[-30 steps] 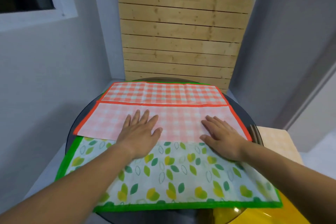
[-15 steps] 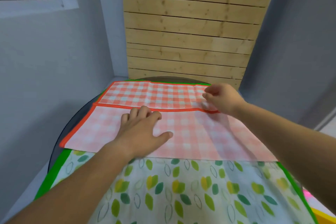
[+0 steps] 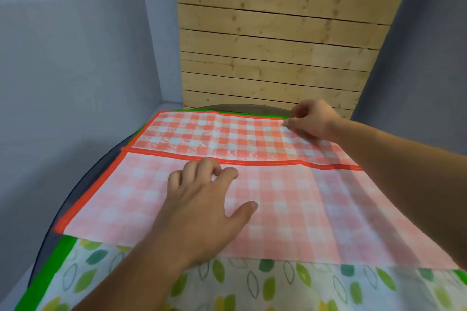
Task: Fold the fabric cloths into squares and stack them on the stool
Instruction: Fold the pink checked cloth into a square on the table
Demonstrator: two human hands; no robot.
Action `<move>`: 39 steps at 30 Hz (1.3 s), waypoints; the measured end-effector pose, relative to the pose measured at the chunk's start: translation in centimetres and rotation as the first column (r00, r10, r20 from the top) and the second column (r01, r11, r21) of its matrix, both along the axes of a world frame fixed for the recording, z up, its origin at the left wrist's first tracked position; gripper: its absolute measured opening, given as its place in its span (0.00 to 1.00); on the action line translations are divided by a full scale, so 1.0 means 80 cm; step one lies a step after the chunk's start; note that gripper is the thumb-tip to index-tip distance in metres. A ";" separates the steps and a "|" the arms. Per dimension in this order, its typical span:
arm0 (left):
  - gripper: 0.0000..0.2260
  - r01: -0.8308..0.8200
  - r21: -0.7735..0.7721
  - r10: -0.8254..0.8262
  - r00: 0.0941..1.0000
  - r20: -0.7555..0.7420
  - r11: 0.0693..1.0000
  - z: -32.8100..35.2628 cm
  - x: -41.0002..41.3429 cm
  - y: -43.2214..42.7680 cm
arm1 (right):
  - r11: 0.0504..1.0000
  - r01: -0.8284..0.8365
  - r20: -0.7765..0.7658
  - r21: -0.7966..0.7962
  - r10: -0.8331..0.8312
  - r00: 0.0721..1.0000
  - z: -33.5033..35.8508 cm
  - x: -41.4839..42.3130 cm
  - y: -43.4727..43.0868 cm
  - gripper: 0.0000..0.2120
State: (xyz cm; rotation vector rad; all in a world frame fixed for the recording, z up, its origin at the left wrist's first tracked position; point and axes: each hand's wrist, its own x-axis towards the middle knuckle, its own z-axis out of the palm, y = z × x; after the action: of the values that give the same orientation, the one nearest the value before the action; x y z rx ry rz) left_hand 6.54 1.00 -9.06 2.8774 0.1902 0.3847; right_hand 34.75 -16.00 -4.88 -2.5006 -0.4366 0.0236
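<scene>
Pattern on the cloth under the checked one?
Lower cloth: green and yellow leaves on white, green border. Head view.

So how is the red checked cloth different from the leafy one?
The checked cloth has red squares and an orange-red border; the leaf cloth has green and yellow leaves and a green border. The checked cloth is partly folded over itself; the leaf cloth lies flat. The checked cloth lies on top, the leaf cloth beneath. Both rest on the dark round table.
</scene>
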 end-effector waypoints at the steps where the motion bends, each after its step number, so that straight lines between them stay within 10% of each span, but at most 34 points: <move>1: 0.25 -0.001 0.000 0.001 1.000 -0.001 1.000 0.000 0.000 0.000 | 1.000 0.002 -0.002 0.013 -0.002 1.000 0.000 0.001 0.000 0.16; 8: 0.26 -0.007 0.009 0.007 1.000 -0.021 1.000 0.001 0.000 0.001 | 0.990 -0.033 0.025 0.138 0.030 0.999 0.004 -0.007 0.001 0.10; 27: 0.32 0.047 0.076 -0.025 0.962 -0.270 0.996 0.038 -0.024 -0.014 | 0.965 -0.096 0.527 -0.243 0.214 0.823 0.112 -0.185 -0.051 0.08; 36: 0.21 0.207 0.284 -0.272 0.939 0.211 0.936 0.071 -0.099 -0.056 | 0.955 -0.245 0.332 -0.169 0.289 0.898 0.059 -0.284 -0.095 0.04; 39: 0.25 0.238 0.300 -0.296 0.941 0.166 0.924 0.070 -0.101 -0.054 | 0.961 -0.256 0.226 -0.101 0.273 0.935 0.029 -0.303 -0.108 0.02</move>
State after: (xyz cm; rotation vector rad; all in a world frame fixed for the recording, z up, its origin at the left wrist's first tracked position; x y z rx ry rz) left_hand -1.51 -3.35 -3.45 3.0426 -0.3186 0.7040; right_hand 10.49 -24.65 -2.53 -2.5039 -0.8851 -0.1593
